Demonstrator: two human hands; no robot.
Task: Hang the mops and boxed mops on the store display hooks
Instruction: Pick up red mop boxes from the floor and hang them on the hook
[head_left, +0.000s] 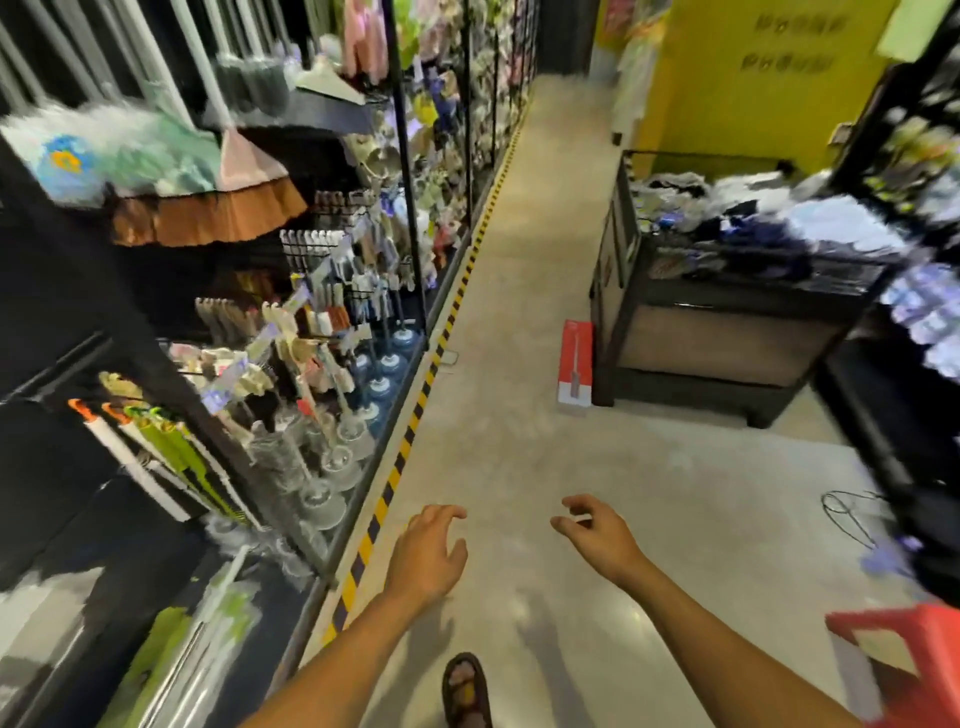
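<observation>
A red and white boxed mop (575, 362) stands upright on the floor, leaning against a black display stand (727, 343) further down the aisle. My left hand (428, 553) and my right hand (595, 527) are stretched out low over the floor, fingers loosely curled, holding nothing. Both are well short of the box. On the left rack, boxed mops with green and white packaging (171, 457) hang from hooks, and mop and broom heads (208, 208) sit higher up. The view is blurred.
The left rack (322, 332) carries brushes and plungers, edged by a yellow-black floor stripe (415, 410). The black stand holds packaged goods. A red plastic stool (904, 660) is at the lower right. A black cable (852, 509) lies on the floor. My sandalled foot (466, 691) shows below.
</observation>
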